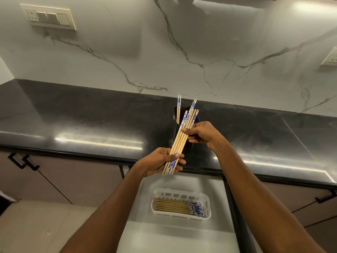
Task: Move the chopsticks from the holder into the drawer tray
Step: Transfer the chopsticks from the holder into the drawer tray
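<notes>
A bundle of several wooden chopsticks [179, 141] with blue-and-white patterned ends slants across the counter's front edge. My left hand [160, 161] grips its lower end, thumb on top. My right hand [200, 134] pinches its upper part. Behind the bundle stands a black holder [177, 128] on the counter, with two chopsticks [178, 108] still upright in it and a few more leaning at its right. Below, in the open drawer [182, 234], a white plastic tray [207, 203] holds several chopsticks [175, 205] lying flat, patterned ends to the right.
The black stone counter [91, 121] runs left to right below a marble backsplash. Cabinet doors with black handles [23, 161] sit under the counter on both sides of the drawer. Wall sockets [49, 17] are mounted high on the backsplash.
</notes>
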